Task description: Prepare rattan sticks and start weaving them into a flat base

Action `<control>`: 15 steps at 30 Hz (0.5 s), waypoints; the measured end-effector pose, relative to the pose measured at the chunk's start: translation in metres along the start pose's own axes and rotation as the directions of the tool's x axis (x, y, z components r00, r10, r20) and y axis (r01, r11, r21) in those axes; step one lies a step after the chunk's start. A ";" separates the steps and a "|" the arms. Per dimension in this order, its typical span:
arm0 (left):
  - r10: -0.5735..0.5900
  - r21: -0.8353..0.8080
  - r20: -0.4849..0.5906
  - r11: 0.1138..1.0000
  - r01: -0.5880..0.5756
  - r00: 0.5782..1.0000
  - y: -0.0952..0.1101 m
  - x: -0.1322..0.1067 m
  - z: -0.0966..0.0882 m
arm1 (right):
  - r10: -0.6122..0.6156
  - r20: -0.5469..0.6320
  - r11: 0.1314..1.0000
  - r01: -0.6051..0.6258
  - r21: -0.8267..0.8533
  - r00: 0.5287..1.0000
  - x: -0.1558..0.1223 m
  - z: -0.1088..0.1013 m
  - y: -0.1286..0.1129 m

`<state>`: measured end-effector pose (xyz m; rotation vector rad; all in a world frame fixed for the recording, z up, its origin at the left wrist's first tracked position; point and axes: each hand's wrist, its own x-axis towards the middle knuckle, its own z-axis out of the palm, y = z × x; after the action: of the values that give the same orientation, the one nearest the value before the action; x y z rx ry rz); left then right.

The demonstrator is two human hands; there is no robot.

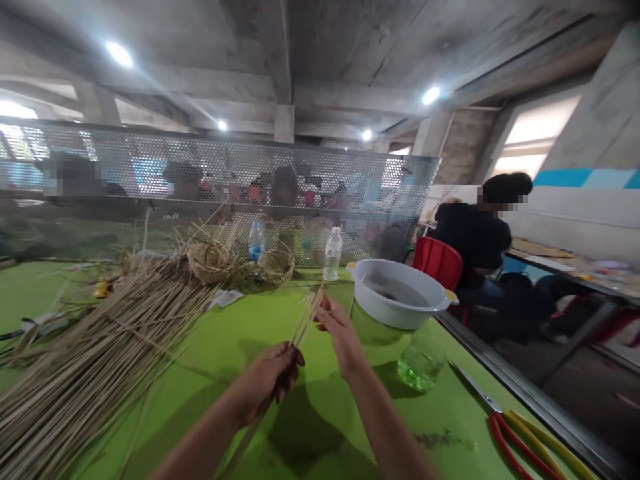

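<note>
My left hand is closed around a thin bundle of reed strips near its lower part. My right hand pinches the same strips higher up, fingers pressed together. The strips slant up and away from me over the green table. A large heap of loose reed strips lies to the left of my hands.
Two small woven baskets and two water bottles stand near the perforated metal screen. A white basin with water and a clear glass sit to the right. Red and yellow-handled cutters lie by the table's edge. A person sits on a red chair beyond.
</note>
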<state>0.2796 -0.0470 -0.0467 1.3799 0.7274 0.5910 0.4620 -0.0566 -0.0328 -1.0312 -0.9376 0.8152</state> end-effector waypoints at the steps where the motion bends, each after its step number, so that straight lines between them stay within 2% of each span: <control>1: -0.010 0.001 0.009 1.000 0.010 1.000 0.000 -0.001 -0.001 | -0.037 -0.039 0.999 0.037 -0.004 0.999 0.003 -0.006 -0.004; 3: -0.036 0.003 0.030 0.999 0.035 0.999 -0.001 -0.003 -0.003 | -0.091 -0.075 0.996 0.090 -0.020 0.993 0.007 -0.016 -0.010; 5: -0.066 0.006 0.053 0.998 0.066 0.996 -0.002 -0.005 -0.004 | -0.104 -0.056 0.994 0.103 -0.032 0.993 0.008 -0.021 -0.015; 11: -0.087 -0.059 0.093 0.994 0.093 0.992 -0.002 -0.011 -0.003 | -0.117 0.019 0.992 0.117 -0.040 0.993 0.005 -0.017 -0.016; 15: -0.096 -0.047 0.100 0.994 0.101 0.990 -0.002 -0.013 -0.003 | -0.111 -0.002 0.993 0.111 -0.035 0.994 0.005 -0.016 -0.016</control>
<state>0.2681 -0.0551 -0.0474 1.3080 0.6924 0.4583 0.4806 -0.0628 -0.0200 -1.0012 -0.9998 0.7068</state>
